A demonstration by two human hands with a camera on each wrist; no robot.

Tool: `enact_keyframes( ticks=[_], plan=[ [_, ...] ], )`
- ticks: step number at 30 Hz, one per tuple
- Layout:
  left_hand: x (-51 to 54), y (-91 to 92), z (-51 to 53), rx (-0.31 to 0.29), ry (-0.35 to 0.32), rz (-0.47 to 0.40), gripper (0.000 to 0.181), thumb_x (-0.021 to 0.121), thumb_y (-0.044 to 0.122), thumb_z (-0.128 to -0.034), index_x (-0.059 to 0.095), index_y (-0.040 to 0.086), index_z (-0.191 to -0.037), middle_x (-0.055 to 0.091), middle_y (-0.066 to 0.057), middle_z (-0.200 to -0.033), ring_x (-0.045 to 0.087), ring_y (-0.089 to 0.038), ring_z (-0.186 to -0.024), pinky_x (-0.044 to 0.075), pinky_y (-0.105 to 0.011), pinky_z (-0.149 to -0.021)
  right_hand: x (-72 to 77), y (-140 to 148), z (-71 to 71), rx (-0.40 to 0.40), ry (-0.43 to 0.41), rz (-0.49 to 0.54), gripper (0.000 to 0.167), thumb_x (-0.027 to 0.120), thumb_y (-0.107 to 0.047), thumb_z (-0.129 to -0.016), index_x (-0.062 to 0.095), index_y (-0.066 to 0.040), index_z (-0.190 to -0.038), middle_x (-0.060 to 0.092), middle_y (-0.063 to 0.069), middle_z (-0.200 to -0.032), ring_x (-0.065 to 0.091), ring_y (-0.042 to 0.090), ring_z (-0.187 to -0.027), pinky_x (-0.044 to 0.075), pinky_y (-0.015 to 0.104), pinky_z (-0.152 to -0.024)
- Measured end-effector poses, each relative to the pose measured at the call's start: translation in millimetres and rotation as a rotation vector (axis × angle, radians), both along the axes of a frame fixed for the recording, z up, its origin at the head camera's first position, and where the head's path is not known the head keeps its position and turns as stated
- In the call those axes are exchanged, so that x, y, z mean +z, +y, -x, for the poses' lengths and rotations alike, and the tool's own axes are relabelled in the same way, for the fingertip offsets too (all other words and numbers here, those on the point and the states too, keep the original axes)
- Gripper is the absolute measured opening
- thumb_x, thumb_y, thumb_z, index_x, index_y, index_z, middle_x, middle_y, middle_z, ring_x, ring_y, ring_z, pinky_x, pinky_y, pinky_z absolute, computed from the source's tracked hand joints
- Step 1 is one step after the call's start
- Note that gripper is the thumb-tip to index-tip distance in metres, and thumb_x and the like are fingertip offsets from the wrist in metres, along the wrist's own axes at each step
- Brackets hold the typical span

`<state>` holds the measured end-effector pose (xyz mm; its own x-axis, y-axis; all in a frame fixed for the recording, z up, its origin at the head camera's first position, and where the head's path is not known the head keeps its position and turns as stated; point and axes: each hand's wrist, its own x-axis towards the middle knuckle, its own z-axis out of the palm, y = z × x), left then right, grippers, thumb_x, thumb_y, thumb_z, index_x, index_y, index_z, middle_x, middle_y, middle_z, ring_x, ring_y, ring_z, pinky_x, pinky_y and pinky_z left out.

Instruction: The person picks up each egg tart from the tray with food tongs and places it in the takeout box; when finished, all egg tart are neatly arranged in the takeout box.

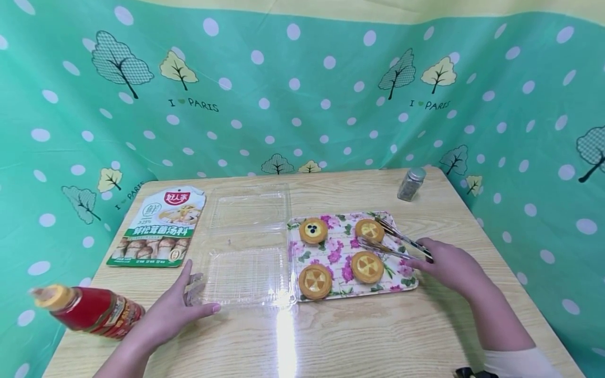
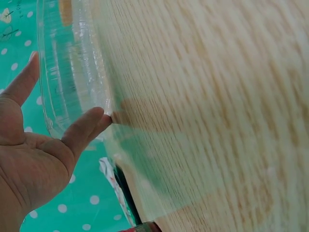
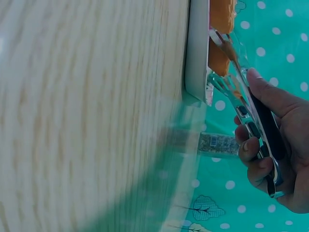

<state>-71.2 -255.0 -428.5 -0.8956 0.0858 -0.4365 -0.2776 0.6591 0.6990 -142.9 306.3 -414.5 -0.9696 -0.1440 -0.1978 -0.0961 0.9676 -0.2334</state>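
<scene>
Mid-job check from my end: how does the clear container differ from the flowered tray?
The clear container is see-through and unpatterned, while the flowered tray is whitish with pink flowers and green leaves. The container lies opened out in two halves; the tray is one piece. Four tarts sit on the tray, whereas the container holds no tarts. Both rest side by side on the table.

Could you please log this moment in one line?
left hand: touching clear clamshell; right hand: holding metal tongs at back-right tart; floral tray: four tarts
</scene>
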Motion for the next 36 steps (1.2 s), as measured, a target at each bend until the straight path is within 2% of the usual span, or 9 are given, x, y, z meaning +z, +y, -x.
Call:
enact_keyframes(
  ticks=[7, 14, 24, 32, 36],
  plan=[
    [-0.6, -0.2, 0.5, 0.001, -0.007, -0.049, 0.134, 0.079, 0.049, -0.0775, -0.028, 0.018, -0.152, 0.013, -0.030, -0.160, 0.030, -0.045, -0.141, 0.035, -0.054, -0.112, -1.3, -3.1, -1.4, 0.032, 0.041, 0.004, 0.076, 0.059, -0.061, -0.090, 0.054, -0.001, -0.137, 0.060, 0.029, -0.129, 0.056, 0.051, -0.116, 0.050, 0.065, -0.091],
    [-1.1, 0.0, -0.9, 0.007, -0.012, -0.047, 0.134, 0.079, 0.049, -0.0771, -0.028, 0.018, -0.151, 0.013, -0.029, -0.160, 0.030, -0.045, -0.141, 0.031, -0.058, -0.113, -1.9, -4.3, -1.7, 0.042, 0.064, 0.002, 0.070, 0.061, -0.053, -0.091, 0.054, -0.002, -0.138, 0.059, 0.027, -0.131, 0.055, 0.050, -0.119, 0.048, 0.064, -0.095],
    [-1.0, -0.2, -0.3, -0.001, -0.002, -0.013, 0.134, 0.078, 0.052, -0.0768, -0.028, 0.019, -0.151, 0.015, -0.029, -0.159, 0.030, -0.048, -0.140, 0.028, -0.062, -0.113, -0.8, -5.2, -0.9, 0.043, 0.086, -0.007, 0.067, 0.062, -0.051, -0.092, 0.055, -0.002, -0.138, 0.059, 0.026, -0.132, 0.055, 0.050, -0.120, 0.047, 0.064, -0.096],
    [0.1, 0.4, 0.2, -0.001, -0.006, -0.005, 0.134, 0.078, 0.053, -0.0769, -0.028, 0.019, -0.152, 0.016, -0.029, -0.159, 0.030, -0.048, -0.140, 0.029, -0.062, -0.113, 5.2, -9.9, -0.5, 0.059, 0.108, 0.009, 0.074, 0.055, -0.060, -0.092, 0.053, -0.005, -0.141, 0.059, 0.024, -0.134, 0.054, 0.049, -0.122, 0.046, 0.065, -0.098],
    [-0.2, 0.3, -0.1, 0.004, -0.011, -0.033, 0.134, 0.079, 0.050, -0.0773, -0.028, 0.019, -0.151, 0.015, -0.029, -0.159, 0.030, -0.047, -0.141, 0.031, -0.059, -0.113, 8.9, -16.1, -0.9, 0.065, 0.115, 0.014, 0.074, 0.053, -0.062, -0.093, 0.053, -0.005, -0.141, 0.058, 0.024, -0.134, 0.054, 0.048, -0.122, 0.045, 0.064, -0.099]
  ],
)
